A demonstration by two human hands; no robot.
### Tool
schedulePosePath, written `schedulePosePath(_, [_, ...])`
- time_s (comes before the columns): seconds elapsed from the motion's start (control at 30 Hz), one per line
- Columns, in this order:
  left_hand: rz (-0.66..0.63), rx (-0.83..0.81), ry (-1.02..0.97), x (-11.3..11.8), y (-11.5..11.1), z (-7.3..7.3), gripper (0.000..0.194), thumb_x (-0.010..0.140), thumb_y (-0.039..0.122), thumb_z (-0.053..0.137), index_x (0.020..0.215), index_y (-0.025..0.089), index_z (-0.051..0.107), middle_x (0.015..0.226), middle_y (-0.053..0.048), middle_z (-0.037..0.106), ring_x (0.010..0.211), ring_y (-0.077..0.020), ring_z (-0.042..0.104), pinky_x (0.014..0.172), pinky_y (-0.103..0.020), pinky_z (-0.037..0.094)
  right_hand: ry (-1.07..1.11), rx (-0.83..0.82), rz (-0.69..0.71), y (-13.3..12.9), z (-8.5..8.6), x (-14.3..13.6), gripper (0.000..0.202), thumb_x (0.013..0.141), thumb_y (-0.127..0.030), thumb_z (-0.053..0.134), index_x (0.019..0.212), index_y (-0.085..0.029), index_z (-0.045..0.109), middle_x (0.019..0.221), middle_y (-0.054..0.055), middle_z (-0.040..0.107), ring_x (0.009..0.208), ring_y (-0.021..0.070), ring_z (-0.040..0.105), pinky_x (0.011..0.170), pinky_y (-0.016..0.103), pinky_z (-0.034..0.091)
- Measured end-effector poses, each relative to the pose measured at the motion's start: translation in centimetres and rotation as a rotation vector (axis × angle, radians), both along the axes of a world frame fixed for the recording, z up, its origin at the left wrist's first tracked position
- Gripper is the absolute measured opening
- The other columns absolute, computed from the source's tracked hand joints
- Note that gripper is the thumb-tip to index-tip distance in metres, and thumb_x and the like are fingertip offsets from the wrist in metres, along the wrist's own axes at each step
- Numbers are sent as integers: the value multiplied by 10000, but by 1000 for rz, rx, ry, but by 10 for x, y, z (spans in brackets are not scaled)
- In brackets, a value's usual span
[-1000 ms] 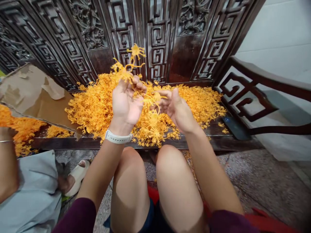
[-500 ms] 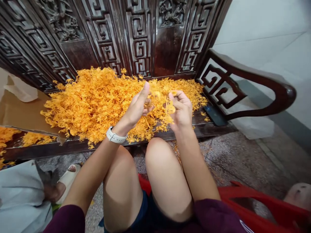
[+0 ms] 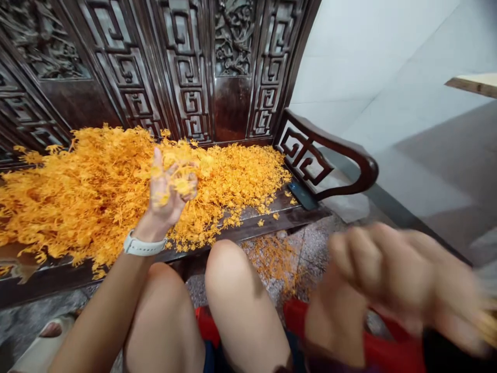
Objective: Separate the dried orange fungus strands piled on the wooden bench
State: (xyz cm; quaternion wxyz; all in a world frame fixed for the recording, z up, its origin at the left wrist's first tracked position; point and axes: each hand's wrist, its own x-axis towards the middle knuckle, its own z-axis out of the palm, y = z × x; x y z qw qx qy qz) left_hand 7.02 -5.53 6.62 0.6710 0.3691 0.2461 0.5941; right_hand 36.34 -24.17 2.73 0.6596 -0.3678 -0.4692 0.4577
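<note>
My left hand [image 3: 166, 194], with a white watch band [image 3: 144, 243] at its wrist, is raised in front of a heap of yellow-orange flower pieces [image 3: 104, 191]. Its fingers curl round several of these pieces, and some lie against the palm. Off to the right and close to the camera, my right hand [image 3: 399, 274] is smeared by motion. Its fingers look bent and together, pointing towards the right edge, where a yellow patch [image 3: 490, 324] shows at the fingertips.
The heap lies on a dark carved wooden bench [image 3: 248, 223] with a curved armrest [image 3: 349, 155]. Near the armrest lies a phone [image 3: 305, 194]. Orange scraps [image 3: 275, 261] litter the floor. A red plastic seat [image 3: 297, 313] shows by my knees.
My hands were close together over the heap, flower pieces in the right. Now the right hand has swung far right, away from the bench. The view has turned right too.
</note>
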Motion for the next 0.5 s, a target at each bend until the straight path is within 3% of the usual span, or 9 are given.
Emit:
schedulePosePath(0.07, [-4,9,45,10,-5,4,632,856,795,588,972,174,605,776,-71,556,632,-125,478,524,-250,304,56,-53,-23,29,3,-6,640,754,-767,727,1038,-212,582,741,60,482,731,145,500,574,266,399])
schedulePosePath(0.13, [-66,-25,87,21,-9,6,693,851,827,560,986,152,632,801,-82,565,670,-128,500,561,-250,365,131,-127,-14,67,3,-20,533,818,-662,726,1052,-204,586,765,55,516,731,138,517,590,260,421])
schedulePosePath(0.23, [-157,-24,140,34,-14,4,536,821,596,777,1070,134,668,884,-68,585,712,-92,495,627,-214,403,210,-198,5,107,-7,-43,476,823,-563,754,1061,-192,574,810,41,552,706,113,514,593,236,429])
schedulePosePath(0.37, [-220,43,228,42,-19,-3,586,682,205,911,1209,152,659,1067,-45,617,863,-75,552,759,-183,446,300,-226,103,112,-20,-65,561,800,-559,801,1103,-189,507,991,33,602,732,91,546,639,222,460])
schedulePosePath(0.5, [-132,175,394,47,-20,-11,463,732,231,871,1145,141,682,1143,-68,650,1016,-123,594,941,-238,465,277,-163,289,101,-7,-79,629,903,-746,585,1225,-216,477,1093,81,613,826,130,586,690,256,501])
